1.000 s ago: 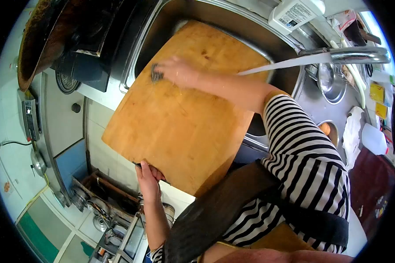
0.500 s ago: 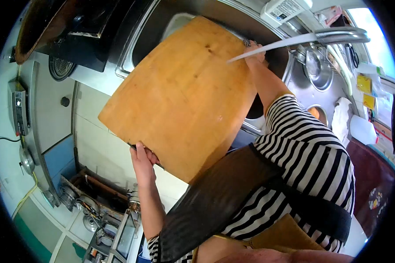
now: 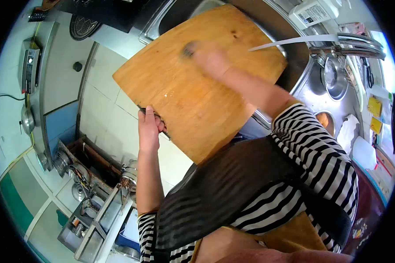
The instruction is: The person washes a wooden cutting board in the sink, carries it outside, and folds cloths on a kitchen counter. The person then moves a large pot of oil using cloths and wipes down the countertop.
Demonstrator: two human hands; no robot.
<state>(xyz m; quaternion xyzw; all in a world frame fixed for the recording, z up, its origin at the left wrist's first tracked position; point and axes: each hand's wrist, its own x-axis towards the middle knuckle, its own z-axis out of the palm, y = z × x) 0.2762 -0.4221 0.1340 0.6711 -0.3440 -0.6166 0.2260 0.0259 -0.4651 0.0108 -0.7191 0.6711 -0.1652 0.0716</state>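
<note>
A large wooden cutting board point(image 3: 197, 109) fills the middle of the view, lying at an angle across the sink's near edge and close to my apron. At its lower left side, my left hand point(image 3: 150, 125) is closed around a dark handle on the edge. My right hand point(image 3: 210, 61), smeared by motion, is over the board's upper part. It holds a grey metal scouring pad point(image 3: 189, 48), blurred, against the wood. Small bright spots show on the surface near the left hand.
The sink point(image 3: 164, 22) is partly hidden behind the board. From the chrome tap point(image 3: 360, 46), a thin white spout or stream, I cannot tell which, reaches over the board. Metal strainers point(image 3: 335, 79) and a bowl with something orange point(image 3: 324, 119) stand at the right.
My right hand has moved with the scouring pad from the board's far right edge leftward onto its upper middle. My left hand keeps its grip. The view has shifted slightly.
</note>
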